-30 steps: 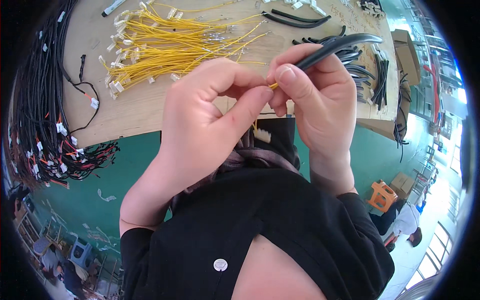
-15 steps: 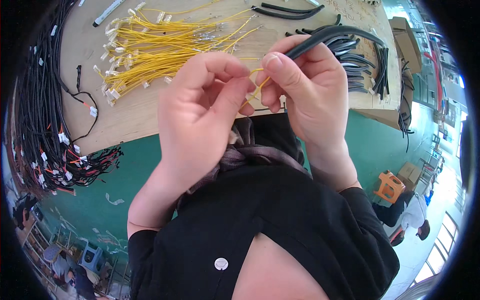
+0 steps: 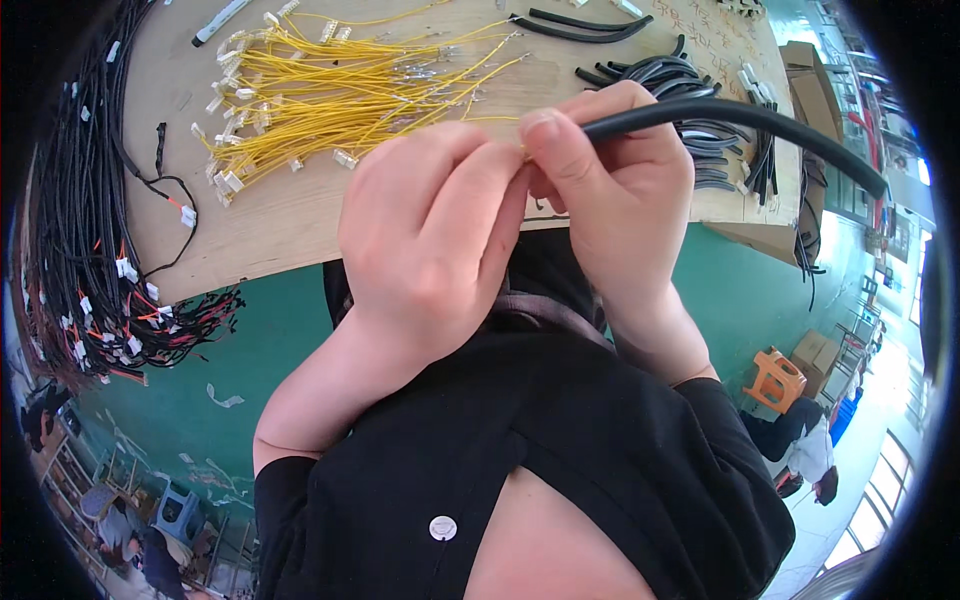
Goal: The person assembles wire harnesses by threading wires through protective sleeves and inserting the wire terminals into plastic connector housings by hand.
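Note:
My right hand [image 3: 625, 190] is closed on a black tube [image 3: 740, 110], pinching it near one end between thumb and fingers. The tube's other end curves out past the table's right side. Against the right fingertips my left hand [image 3: 430, 230] is closed, its back turned up. Only a trace of yellow wire [image 3: 523, 152] shows between the two hands; the rest is hidden by the fingers. Beyond my left hand lies a spread bundle of yellow wires [image 3: 330, 95] with white connectors at one end and bare metal terminals at the other.
Black cable harnesses [image 3: 75, 230] with white connectors hang over the table's left edge. More black tubes [image 3: 705, 145] lie in a pile behind my right hand, and others [image 3: 585, 30] farther back. A marker [image 3: 220, 22] lies far left. An orange stool [image 3: 775, 380] stands on the green floor.
My left hand has rolled over and moved right against my right fingertips, covering the yellow wire loop seen before. The tube has swung, its free end now lower and farther right.

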### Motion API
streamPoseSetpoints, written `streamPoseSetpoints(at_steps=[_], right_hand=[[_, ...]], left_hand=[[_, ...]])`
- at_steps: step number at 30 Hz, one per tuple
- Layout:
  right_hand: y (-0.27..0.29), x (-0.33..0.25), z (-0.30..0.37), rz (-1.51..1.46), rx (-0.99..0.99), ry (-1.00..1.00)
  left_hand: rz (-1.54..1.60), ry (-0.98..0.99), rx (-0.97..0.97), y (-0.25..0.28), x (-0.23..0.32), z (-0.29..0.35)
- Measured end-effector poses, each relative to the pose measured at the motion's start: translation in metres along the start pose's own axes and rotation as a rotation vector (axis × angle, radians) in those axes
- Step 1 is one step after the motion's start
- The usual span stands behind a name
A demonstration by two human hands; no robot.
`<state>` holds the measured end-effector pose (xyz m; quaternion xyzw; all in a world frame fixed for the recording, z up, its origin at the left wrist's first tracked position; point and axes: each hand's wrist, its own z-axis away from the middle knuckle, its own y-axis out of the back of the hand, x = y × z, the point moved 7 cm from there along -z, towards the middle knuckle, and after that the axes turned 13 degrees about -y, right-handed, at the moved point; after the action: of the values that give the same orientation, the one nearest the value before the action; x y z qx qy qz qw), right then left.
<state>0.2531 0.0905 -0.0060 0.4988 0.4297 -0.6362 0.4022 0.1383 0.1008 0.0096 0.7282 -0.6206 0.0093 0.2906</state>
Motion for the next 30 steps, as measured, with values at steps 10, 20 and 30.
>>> streamPoseSetpoints(at_steps=[10,20,30], right_hand=[[0.002,0.012,-0.005,-0.056,-0.04,-0.22],[0.001,0.01,-0.004,-0.202,-0.11,-0.221],[-0.006,0.01,-0.005,-0.043,-0.172,-0.254]], left_hand=[[0.51,0.457,-0.185,-0.013,-0.022,0.009],[0.67,0.553,-0.282,-0.013,-0.017,0.007],[0.886,1.026,-0.181,-0.02,-0.025,0.033]])
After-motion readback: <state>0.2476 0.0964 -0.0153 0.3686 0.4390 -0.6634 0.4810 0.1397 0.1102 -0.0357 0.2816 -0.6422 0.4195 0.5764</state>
